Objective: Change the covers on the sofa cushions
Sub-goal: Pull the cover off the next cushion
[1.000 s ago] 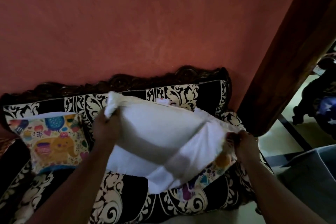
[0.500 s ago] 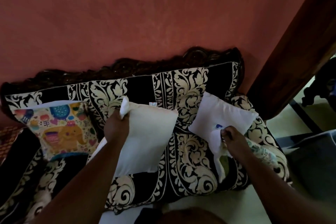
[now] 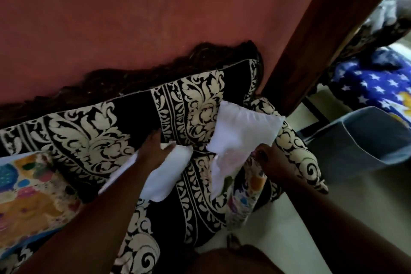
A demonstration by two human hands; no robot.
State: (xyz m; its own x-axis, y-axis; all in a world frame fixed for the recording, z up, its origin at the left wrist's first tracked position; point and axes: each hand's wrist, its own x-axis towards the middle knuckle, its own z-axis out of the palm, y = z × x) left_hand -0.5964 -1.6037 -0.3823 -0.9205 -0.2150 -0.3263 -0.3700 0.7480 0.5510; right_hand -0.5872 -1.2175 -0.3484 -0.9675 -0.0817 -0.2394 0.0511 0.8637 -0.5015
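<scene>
On the black-and-cream patterned sofa (image 3: 89, 138) lies a bare white cushion (image 3: 169, 176), and my left hand (image 3: 153, 151) rests flat on its upper end, fingers stretched out. A second bare white cushion (image 3: 244, 127) leans against the sofa's right armrest. Just below it my right hand (image 3: 271, 160) grips the removed cover (image 3: 226, 169), turned mostly inside out so its white lining shows, with its colourful print hanging over the seat's front edge.
A cushion in a colourful elephant-print cover (image 3: 29, 189) sits at the sofa's left end. A grey fabric bin (image 3: 367, 140) stands on the floor to the right. A dark wooden door frame (image 3: 311, 40) rises beside the armrest, with a blue star-patterned blanket (image 3: 373, 87) beyond it.
The cover came off the cushion. My left hand laid that cushion down on the seat and let go of its corner. My right hand kept hold of the cover by the armrest.
</scene>
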